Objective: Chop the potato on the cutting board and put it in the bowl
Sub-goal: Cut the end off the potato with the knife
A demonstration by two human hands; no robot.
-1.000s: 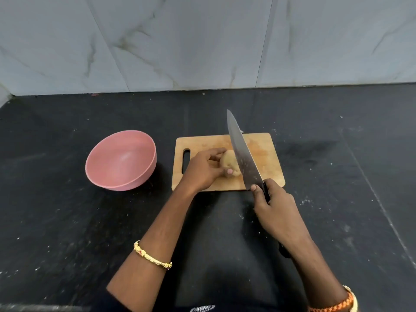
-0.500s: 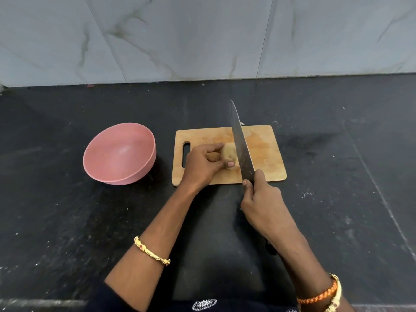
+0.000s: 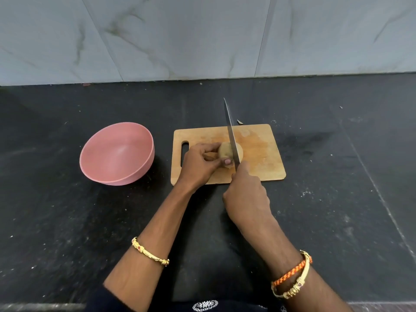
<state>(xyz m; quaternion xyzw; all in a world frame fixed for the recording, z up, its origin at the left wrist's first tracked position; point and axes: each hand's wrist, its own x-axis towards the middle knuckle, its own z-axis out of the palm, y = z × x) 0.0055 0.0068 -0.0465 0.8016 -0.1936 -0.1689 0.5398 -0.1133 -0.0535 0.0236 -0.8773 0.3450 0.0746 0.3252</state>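
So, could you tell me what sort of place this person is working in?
Most likely a home kitchen counter: a dark stone worktop backed by pale marble-look wall tiles, with a wooden cutting board, a knife set on a potato, and a pink bowl beside the board.

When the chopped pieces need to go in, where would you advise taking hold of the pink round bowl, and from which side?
Probably grip the pink round bowl by its rim on the side facing the wooden cutting board, coming from above. It sits upright and open, its thin rim is exposed all round, and it has no handle.
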